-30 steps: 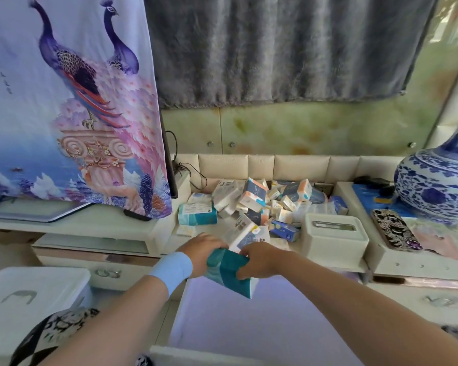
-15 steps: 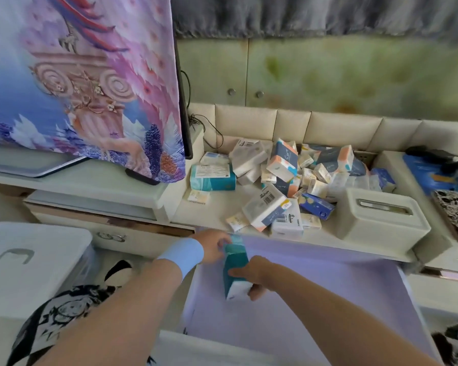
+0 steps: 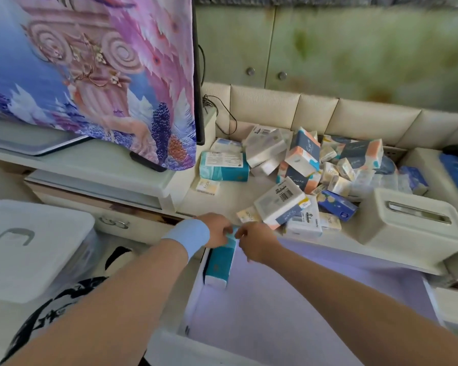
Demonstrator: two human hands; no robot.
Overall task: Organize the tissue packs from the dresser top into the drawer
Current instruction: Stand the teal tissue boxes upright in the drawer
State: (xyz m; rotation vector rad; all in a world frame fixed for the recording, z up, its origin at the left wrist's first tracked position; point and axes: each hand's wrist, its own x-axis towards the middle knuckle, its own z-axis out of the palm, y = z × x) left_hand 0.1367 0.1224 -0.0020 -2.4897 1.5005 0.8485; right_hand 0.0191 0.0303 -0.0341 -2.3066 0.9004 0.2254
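Both the left hand (image 3: 217,229) and right hand (image 3: 257,243) seemingly pinched the teal pack (image 3: 220,262); it wanted seating flush against the drawer (image 3: 288,313) side.

Bright, soft daylight all over here, barely any hard shadows. The lining of my drawer (image 3: 302,307) glows a washed-out lilac. Wide lens bends the edges, and the far right side is smeared with blur.
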